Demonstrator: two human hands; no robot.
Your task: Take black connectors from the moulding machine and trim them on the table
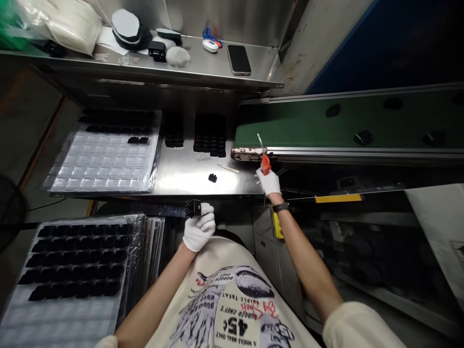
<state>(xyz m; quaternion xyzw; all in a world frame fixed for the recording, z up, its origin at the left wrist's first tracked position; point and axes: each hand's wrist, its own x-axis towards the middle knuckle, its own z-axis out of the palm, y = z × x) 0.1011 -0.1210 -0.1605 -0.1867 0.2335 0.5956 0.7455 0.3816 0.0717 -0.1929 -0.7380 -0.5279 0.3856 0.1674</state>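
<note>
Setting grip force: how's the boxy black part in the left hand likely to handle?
The boxy black part has crisp edges, so likely stiff. The left hand alone holds it, suggesting modest weight. Its squared shape should resist rolling.

The person shows two hands: one left hand (pixel 199 229) and one right hand (pixel 269 182), with one black connector (pixel 193 209) and one red-handled tool (pixel 266 164). The surface (pixel 188 171) carries two blocks of black parts (pixel 210 135), one loose black piece (pixel 212 178) and one thin stick (pixel 228 168). Five dark pieces (pixel 363 137) show on one conveyor belt (pixel 290 125). There is one phone (pixel 239 60) and one wristband (pixel 280 207).
</note>
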